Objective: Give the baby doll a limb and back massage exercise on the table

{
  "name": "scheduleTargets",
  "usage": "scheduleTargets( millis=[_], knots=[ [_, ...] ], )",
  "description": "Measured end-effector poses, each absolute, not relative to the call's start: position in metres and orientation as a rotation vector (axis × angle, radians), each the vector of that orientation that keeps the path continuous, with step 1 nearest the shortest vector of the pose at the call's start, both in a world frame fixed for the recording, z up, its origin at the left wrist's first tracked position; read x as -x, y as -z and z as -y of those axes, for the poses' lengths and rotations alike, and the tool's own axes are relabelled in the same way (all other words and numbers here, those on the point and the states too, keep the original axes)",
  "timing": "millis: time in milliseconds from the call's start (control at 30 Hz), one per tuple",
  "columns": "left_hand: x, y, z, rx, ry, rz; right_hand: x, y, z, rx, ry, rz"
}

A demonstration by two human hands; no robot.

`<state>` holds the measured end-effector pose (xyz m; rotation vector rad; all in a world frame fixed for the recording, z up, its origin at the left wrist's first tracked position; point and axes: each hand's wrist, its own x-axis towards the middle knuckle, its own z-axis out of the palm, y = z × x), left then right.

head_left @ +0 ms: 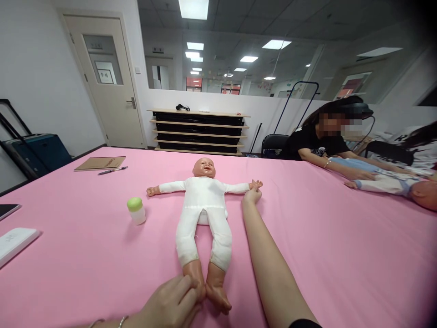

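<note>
A baby doll (204, 214) in a white suit lies on its back, arms spread, with its bare plastic feet nearest me. My left hand (169, 304) wraps around the doll's right foot (195, 275) at the ankle. Up along the doll's side stretches my right arm, and my right hand (252, 196) grips the doll's left hand (255, 184). A small bottle with a green cap (136, 211) stands to the left of the doll's body, apart from both hands.
The pink-covered table (307, 241) also holds a brown notebook (100, 163), a pen (112, 170), a phone (7, 210) and a white flat device (13, 243). At the far right, a co-worker (317, 141) leans over a second doll (385, 182). A low shelf (198, 132) stands behind.
</note>
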<state>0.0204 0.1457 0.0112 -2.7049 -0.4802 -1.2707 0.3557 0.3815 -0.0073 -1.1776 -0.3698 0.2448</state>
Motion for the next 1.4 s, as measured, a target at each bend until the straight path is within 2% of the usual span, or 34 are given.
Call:
scheduleTargets(
  millis=[133, 267, 400, 500, 633, 800, 900, 1033, 1200, 1400],
  knots=[
    [-0.019, -0.047, -0.161, 2.711, 1.397, 0.625, -0.323, -0.022, -0.376, 1.183, -0.085, 0.485],
    [-0.027, -0.084, -0.204, 2.544, 1.55, 0.772, -0.276, -0.048, -0.372, 1.141, -0.108, 1.031],
    [-0.046, -0.077, -0.257, 2.545, 1.53, 0.838, -0.242, -0.05, -0.37, 1.269, -0.037, 1.776],
    [-0.057, -0.062, -0.28, 2.614, 1.447, 0.762, -0.234, -0.046, -0.37, 1.348, 0.011, 1.976],
    [-0.054, -0.064, -0.261, 2.606, 1.416, 0.695, -0.253, -0.047, -0.369, 1.274, -0.099, 1.73],
    [-0.027, -0.068, -0.188, 2.613, 1.322, 0.443, -0.323, -0.035, -0.358, 1.215, -0.304, 0.75],
    [-0.017, -0.047, -0.155, 2.734, 1.21, 0.34, -0.363, -0.015, -0.344, 1.126, -0.563, 0.503],
    [-0.018, -0.014, -0.142, 2.877, 1.111, 0.436, -0.382, 0.009, -0.325, 0.992, -0.793, 0.36],
    [-0.024, 0.003, -0.145, 2.92, 1.002, 0.454, -0.382, 0.016, -0.322, 1.037, -0.699, 0.401],
    [-0.019, 0.002, -0.152, 3.201, 1.049, 0.536, -0.388, 0.026, -0.326, 1.168, -0.491, 0.486]
  ],
)
